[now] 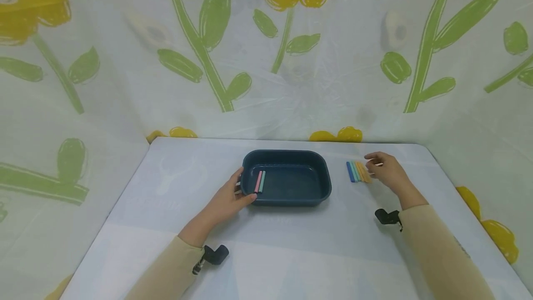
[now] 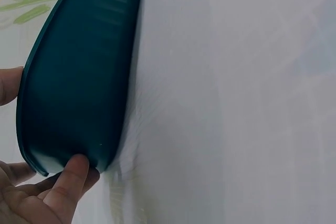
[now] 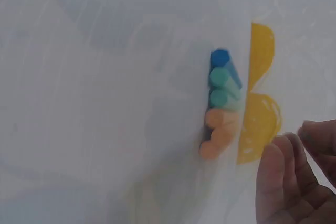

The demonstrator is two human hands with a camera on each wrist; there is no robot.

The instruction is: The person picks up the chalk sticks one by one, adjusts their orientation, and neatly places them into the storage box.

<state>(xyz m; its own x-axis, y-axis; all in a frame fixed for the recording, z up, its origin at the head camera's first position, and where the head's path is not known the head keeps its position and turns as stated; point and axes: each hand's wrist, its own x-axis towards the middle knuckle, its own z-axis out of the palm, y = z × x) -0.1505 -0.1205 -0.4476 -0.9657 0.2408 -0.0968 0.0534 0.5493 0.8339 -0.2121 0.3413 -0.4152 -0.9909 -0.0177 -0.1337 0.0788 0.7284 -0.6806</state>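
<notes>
A dark teal rectangular tub (image 1: 287,202) stands on the white table. Inside it, near the left end, lie a pink chalk stick (image 1: 258,182) and a pale green chalk stick (image 1: 262,182), side by side. My left hand (image 1: 225,200) grips the tub's left end, its thumb on the rim and fingers against the outer wall. To the tub's right is a row of chalk sticks: one blue (image 3: 220,57), two green (image 3: 219,97) and three orange (image 3: 215,118). Beside the orange end hovers my right hand (image 1: 387,170), fingers loosely bent, nothing visible between them.
The white table (image 1: 291,244) reaches back to a curtain (image 1: 300,91) printed with yellow flowers and green stems, which also hangs at both sides. Each wrist carries a small black camera, one beside the left sleeve (image 1: 166,267) and one beside the right sleeve (image 1: 441,249).
</notes>
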